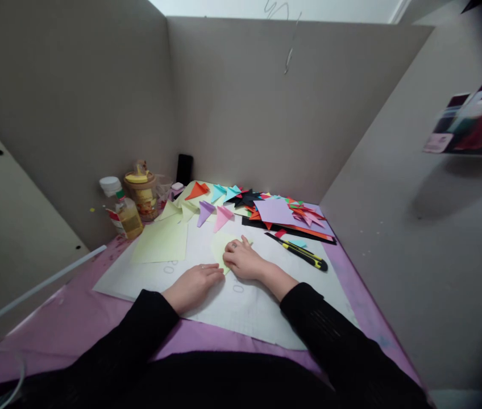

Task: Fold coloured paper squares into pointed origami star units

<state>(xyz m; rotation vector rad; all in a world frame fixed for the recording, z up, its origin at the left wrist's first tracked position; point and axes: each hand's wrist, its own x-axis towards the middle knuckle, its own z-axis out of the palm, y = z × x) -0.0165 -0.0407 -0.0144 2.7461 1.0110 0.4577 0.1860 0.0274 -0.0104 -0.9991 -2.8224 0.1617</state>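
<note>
A folded pale yellow origami paper (pixel 219 243) lies on a large white sheet (pixel 241 318) before me, partly hidden by my hands. My right hand (pixel 243 259), fingers bent together, grips and presses the paper from above. Its thumb and much of the paper's right part are hidden. My left hand (pixel 193 288) rests flat with its fingers stretched out, their tips at the paper's lower edge. Just beyond stand small folded pieces, one purple (pixel 206 212) and one pink (pixel 223 217). To the left lies a flat pale yellow square sheet (pixel 162 241).
A black and yellow utility knife (pixel 303 254) lies right of my hands. Behind it are black paper strips (pixel 309 233), a lilac sheet (pixel 274 212) and several coloured folded pieces. An oil-coloured bottle (pixel 129 218), a tub (pixel 144 196) and a phone (pixel 184 169) stand back left. Grey partitions surround the table.
</note>
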